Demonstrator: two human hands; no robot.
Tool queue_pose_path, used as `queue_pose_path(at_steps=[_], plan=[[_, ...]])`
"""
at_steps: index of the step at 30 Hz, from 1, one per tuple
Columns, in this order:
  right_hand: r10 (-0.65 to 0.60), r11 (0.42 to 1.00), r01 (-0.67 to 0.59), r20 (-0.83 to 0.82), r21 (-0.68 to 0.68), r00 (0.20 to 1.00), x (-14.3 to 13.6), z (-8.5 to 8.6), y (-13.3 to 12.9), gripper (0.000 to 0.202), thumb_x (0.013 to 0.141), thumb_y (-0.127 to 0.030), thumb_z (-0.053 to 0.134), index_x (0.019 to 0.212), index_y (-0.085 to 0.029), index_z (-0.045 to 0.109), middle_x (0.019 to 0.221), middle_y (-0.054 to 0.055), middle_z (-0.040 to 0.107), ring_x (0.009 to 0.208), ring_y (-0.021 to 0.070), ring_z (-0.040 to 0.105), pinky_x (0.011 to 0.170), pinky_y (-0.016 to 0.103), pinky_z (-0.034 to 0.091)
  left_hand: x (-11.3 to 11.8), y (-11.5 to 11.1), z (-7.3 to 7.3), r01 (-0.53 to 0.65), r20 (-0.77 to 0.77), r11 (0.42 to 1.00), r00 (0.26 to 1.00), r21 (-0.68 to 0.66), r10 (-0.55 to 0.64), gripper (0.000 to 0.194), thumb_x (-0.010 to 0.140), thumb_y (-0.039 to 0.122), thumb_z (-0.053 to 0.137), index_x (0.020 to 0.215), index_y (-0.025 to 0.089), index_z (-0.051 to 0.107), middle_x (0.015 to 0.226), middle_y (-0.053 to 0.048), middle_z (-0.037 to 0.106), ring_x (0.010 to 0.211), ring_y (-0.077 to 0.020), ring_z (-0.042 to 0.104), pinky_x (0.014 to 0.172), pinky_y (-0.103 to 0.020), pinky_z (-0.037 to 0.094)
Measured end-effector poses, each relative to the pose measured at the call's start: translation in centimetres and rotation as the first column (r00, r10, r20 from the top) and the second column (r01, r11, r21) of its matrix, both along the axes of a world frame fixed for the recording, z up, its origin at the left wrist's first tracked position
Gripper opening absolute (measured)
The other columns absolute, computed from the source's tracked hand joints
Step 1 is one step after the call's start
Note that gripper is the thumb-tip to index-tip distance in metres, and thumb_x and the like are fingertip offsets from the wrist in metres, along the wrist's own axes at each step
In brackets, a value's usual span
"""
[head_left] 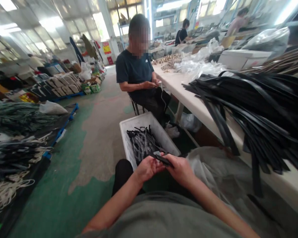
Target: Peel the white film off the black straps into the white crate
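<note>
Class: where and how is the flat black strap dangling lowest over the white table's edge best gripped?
Probably at its loose lower end, pinched across the flat faces from the camera wearer's side: this black, leather-like strap hangs free there, while its top disappears among other straps.

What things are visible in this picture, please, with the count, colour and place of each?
Bin: one, white, floor ahead
Cut strips: many, black and grey, in the bin
Strap: at least one, black, near the bin's close end
Table: one, white, right side
Long strips: many, black, hanging over the table edge
Box: one, white, on the table
Small pieces: many, copper-coloured, farther along the table
Co-workers: at least three, dark or pale clothes, nearest seated ahead
Pallets: at least two, blue, left floor
Green strips: many, dark green, left
Cords: many, cream, lower left
Left hand: one, bare, at the strap
Right hand: one, bare, gripping the strap
</note>
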State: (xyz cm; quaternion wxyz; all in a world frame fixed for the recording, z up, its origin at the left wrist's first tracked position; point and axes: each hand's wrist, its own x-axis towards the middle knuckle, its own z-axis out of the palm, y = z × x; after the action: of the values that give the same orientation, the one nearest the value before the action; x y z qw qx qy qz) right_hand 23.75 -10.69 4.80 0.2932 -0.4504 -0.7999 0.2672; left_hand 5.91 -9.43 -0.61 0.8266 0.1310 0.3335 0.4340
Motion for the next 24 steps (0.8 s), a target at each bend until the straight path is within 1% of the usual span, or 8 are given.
queue_pose_path(at_steps=[3,8,11,14,17,19,22,24], plan=[[0.027,0.994,-0.027,-0.001,-0.11,1.0,1.4,1.0,-1.7,0.018,0.089,-0.034,0.055,0.081,-0.022,0.066,0.074,0.004,0.07,0.066,0.0193,0.064,0.062,0.027,0.045,-1.0,2.4,-0.1,-0.153,0.076,0.984,0.984,-0.087,0.159,0.032,0.093,0.033,0.046,0.099,0.009,0.065,0.102,-0.016,0.072,0.088,-0.0202,0.07,0.08,-0.033,0.055],[0.081,0.93,-0.091,-0.041,-0.355,0.996,4.2,2.1,-4.2,0.026,0.09,-0.041,0.052,0.08,-0.023,0.068,0.072,0.002,0.068,0.066,0.0202,0.062,0.062,0.028,0.048,-5.1,8.9,0.9,-0.401,-0.099,0.905,0.915,-0.145,0.39,0.044,0.099,0.04,0.034,0.087,0.007,0.062,0.078,-0.014,0.071,0.068,-0.0165,0.069,0.066,-0.028,0.056],[0.111,0.885,-0.147,-0.106,-0.443,0.988,4.4,1.7,-4.7,0.028,0.09,-0.042,0.052,0.08,-0.021,0.067,0.074,0.002,0.067,0.069,0.02,0.061,0.065,0.028,0.049,-7.2,11.3,2.0,-0.531,-0.155,0.845,0.842,-0.063,0.518,0.03,0.097,0.033,0.044,0.091,0.01,0.061,0.071,-0.008,0.069,0.057,-0.0122,0.065,0.059,-0.023,0.053],[0.126,0.839,-0.212,-0.2,-0.5,0.972,3.4,1.5,-4.2,0.028,0.089,-0.042,0.054,0.081,-0.018,0.067,0.077,0.002,0.066,0.073,0.0197,0.06,0.068,0.028,0.049,-7.8,11.4,2.9,-0.579,-0.172,0.807,0.789,0.117,0.59,0.016,0.093,0.027,0.054,0.101,0.015,0.061,0.067,-0.001,0.066,0.05,-0.0084,0.059,0.051,-0.018,0.047],[0.072,0.851,-0.211,-0.291,-0.481,0.954,2.1,2.3,-2.4,0.028,0.088,-0.042,0.056,0.086,-0.017,0.071,0.083,0.003,0.068,0.078,0.0193,0.061,0.074,0.028,0.049,-7.1,9.3,2.8,-0.432,-0.212,0.855,0.842,0.288,0.496,0.026,0.086,0.032,0.064,0.108,0.017,0.061,0.069,0.001,0.065,0.051,-0.008,0.057,0.048,-0.018,0.045],[-0.044,0.889,-0.122,-0.348,-0.441,0.936,1.5,3.3,-0.7,0.03,0.087,-0.04,0.058,0.099,-0.017,0.073,0.084,0.004,0.069,0.076,0.0179,0.06,0.072,0.028,0.048,-6.3,7.3,2.3,-0.287,-0.27,0.892,0.88,0.349,0.39,0.037,0.081,0.039,0.07,0.109,0.016,0.062,0.071,0.0,0.065,0.053,-0.0079,0.057,0.05,-0.018,0.045],[-0.241,0.893,0.036,-0.408,-0.449,0.881,0.7,4.7,2.2,0.046,0.083,-0.04,0.062,0.122,-0.016,0.067,0.067,0.0,0.061,0.057,0.0123,0.05,0.054,0.024,0.041,-5.1,4.1,1.5,-0.089,-0.391,0.926,0.889,0.367,0.24,0.048,0.076,0.049,0.072,0.109,0.015,0.063,0.073,-0.001,0.065,0.055,-0.0078,0.056,0.052,-0.019,0.044],[-0.307,0.879,0.072,-0.445,-0.471,0.841,0.4,5.0,3.8,0.055,0.08,-0.041,0.065,0.128,-0.015,0.063,0.056,-0.005,0.051,0.047,0.0084,0.037,0.044,0.022,0.031,-4.5,2.2,1.2,0.036,-0.471,0.932,0.87,0.359,0.148,0.05,0.077,0.052,0.07,0.108,0.014,0.064,0.074,-0.002,0.066,0.056,-0.0084,0.056,0.054,-0.02,0.043]])
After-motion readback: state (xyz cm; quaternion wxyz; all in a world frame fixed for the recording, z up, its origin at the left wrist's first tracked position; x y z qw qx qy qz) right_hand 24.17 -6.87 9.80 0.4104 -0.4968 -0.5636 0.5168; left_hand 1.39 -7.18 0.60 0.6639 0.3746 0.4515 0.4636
